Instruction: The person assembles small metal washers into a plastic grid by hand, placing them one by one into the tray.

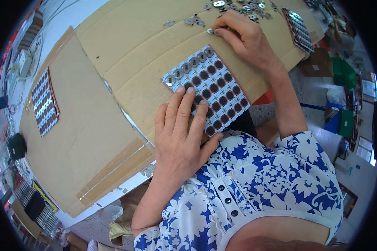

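Note:
A flat square jig board (215, 85) with rows of round dark holes lies on the cardboard-covered table (125, 46) in front of me. Its far rows hold small round metal discs. My left hand (182, 134) rests flat on the board's near corner, fingers spread, holding it down. My right hand (245, 35) reaches beyond the board to a scattered pile of small metal discs (234, 8) and pinches one disc (210, 31) at the pile's edge with its fingertips.
A second hole board (45, 102) lies at the left on the cardboard. A third board (299, 27) filled with discs sits at the far right table edge. Boxes, cables and trays crowd the left rim. Green and blue bins stand on the floor at right.

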A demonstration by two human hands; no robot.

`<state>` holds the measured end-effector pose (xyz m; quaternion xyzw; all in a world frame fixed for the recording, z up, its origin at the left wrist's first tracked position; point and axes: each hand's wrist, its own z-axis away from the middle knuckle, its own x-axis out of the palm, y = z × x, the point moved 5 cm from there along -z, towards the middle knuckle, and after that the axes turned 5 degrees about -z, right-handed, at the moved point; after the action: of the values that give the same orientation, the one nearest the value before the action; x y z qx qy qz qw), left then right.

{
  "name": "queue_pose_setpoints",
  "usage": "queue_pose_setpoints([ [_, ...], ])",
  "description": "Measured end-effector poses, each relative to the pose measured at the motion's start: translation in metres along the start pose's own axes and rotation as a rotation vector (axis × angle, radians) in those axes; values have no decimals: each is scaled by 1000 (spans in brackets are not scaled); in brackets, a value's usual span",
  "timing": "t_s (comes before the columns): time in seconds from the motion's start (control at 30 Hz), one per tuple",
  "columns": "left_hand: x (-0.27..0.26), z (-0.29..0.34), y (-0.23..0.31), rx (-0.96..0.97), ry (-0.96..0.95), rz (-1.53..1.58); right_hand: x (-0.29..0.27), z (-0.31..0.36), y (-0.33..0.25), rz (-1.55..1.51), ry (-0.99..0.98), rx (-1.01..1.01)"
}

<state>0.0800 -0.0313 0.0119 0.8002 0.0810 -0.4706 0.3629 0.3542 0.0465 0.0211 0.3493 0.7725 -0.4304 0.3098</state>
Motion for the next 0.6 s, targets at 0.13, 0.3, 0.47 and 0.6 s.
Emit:
queue_pose_setpoints([
  [0.13,-2,-1,1,18,12,-1,3,8,-51,-266,-59,98],
  [0.3,6,10,6,171,99,-44,32,11,-99,-463,-364,160],
  [0.47,5,8,8,157,98,-23,43,6,-100,-286,-466,113],
  [0.6,3,9,7,152,97,-19,51,1,-103,-224,-522,72],
])
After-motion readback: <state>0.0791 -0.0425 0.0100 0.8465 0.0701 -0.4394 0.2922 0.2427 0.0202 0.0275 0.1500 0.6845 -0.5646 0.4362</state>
